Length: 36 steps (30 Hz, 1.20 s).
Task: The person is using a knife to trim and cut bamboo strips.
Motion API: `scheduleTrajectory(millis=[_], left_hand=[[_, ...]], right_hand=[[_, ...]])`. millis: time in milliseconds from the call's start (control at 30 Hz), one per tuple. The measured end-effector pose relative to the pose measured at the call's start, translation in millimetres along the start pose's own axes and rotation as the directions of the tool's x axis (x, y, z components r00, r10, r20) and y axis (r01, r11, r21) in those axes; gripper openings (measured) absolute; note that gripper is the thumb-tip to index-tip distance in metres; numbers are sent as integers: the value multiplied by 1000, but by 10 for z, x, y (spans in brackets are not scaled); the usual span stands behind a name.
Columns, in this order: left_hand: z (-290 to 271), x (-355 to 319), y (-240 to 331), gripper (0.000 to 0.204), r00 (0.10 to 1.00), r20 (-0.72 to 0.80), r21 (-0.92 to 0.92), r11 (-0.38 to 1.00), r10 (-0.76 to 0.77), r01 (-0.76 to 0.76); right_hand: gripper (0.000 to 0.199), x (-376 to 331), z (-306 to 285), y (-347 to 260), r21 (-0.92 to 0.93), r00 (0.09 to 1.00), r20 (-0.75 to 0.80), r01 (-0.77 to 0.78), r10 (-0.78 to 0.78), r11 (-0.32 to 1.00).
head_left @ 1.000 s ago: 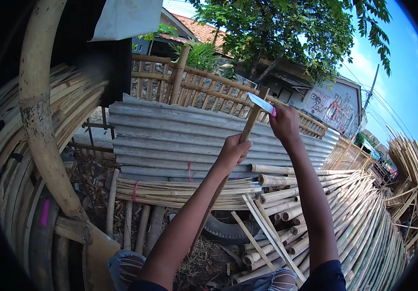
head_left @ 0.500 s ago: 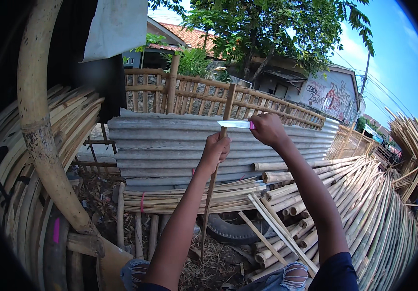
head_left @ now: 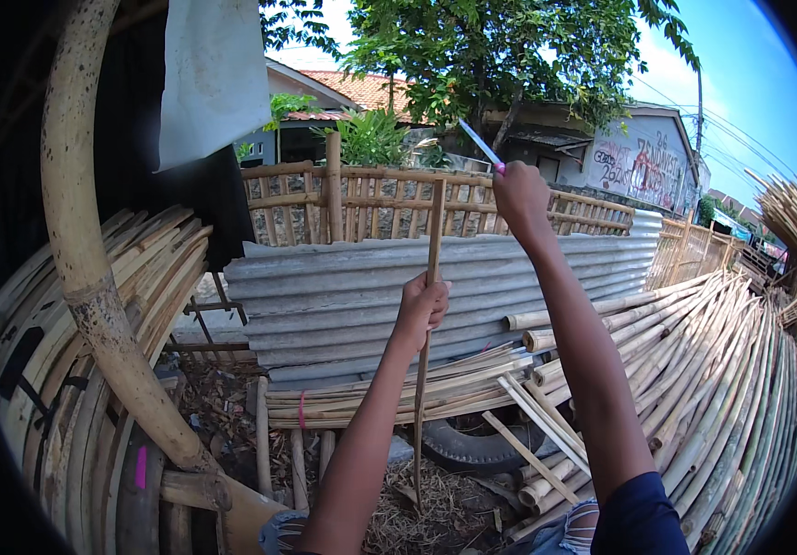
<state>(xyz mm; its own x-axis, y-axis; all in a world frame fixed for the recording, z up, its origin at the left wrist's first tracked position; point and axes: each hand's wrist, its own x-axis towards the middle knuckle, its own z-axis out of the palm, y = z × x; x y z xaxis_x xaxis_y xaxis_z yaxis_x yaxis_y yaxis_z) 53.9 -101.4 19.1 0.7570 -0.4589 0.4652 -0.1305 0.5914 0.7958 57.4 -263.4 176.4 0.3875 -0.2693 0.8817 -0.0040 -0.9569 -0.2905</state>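
Note:
My left hand (head_left: 423, 305) is wrapped round a long thin bamboo strip (head_left: 436, 222), which stands upright with its lower end down by the straw-littered ground. In my right hand (head_left: 521, 196) is a knife (head_left: 479, 141) with a pink handle, mostly covered by the fingers. The bright blade slants up and to the left, above and to the right of the strip's top end and apart from it. Both arms are stretched out in front of me.
Corrugated metal sheeting (head_left: 389, 291) stands behind, with a bamboo fence (head_left: 371, 190) beyond. Many bamboo poles (head_left: 694, 370) lie stacked at right. A tyre (head_left: 477, 450) and a bundle of strips (head_left: 324, 409) lie below. At left are a thick bamboo post (head_left: 79, 222) and more strips (head_left: 153, 305).
My right hand has lifted the knife off the strip, up and slightly right, and its blade has tilted from level to slanting. My left hand keeps its grip on the strip.

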Motion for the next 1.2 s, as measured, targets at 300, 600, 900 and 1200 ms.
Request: scheduleTrajectory(millis=[300,600,900,1200], left_hand=[[155,216,-162,22,1000,-28,19,1000,2,-2],[118,68,-45,24,1000,-4,12,1000,-2,2],[620,48,-266,18,998,11,46,997,61,-62],[518,31,-212,16,994,-45,87,992,101,-96]], right_hand=[[26,-54,-204,253,69,943,47,326,-330,943],[16,-593,-58,273,50,730,206,657,-651,752],[33,296,-149,315,305,989,-38,149,-145,941],[8,-729,-188,651,169,758,97,626,-645,761]])
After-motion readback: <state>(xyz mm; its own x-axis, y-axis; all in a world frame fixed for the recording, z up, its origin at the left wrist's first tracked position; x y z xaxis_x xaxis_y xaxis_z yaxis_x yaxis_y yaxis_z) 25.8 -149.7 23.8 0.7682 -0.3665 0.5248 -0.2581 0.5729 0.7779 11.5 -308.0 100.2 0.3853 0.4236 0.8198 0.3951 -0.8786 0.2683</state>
